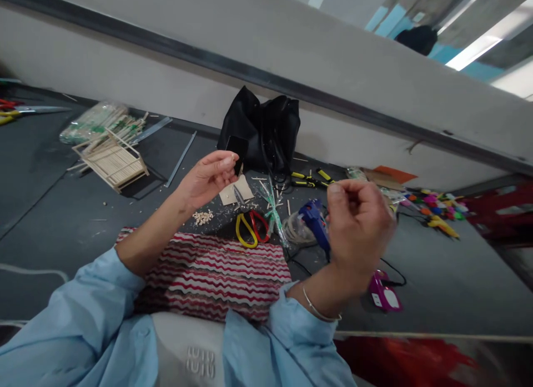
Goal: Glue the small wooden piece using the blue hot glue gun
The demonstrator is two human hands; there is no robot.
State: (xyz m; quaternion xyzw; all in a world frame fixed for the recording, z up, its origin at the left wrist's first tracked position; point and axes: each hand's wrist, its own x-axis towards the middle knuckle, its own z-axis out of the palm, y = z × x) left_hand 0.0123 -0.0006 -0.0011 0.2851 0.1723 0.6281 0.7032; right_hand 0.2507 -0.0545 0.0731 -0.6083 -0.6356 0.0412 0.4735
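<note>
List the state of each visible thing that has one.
Left hand: raised, fingers pinched, contents unclear
Right hand: raised, fingers closed, contents unclear
Blue plastic glue gun: partly hidden, on or off unclear
Red, white and grey striped cloth: spread flat
Metal scissors with red and yellow handles, beside cloth: lying down
Black soft bag: upright, sagging
Pale wooden stick frame: joined together

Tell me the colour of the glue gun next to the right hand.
The glue gun is blue, best seen in the head view.
</note>
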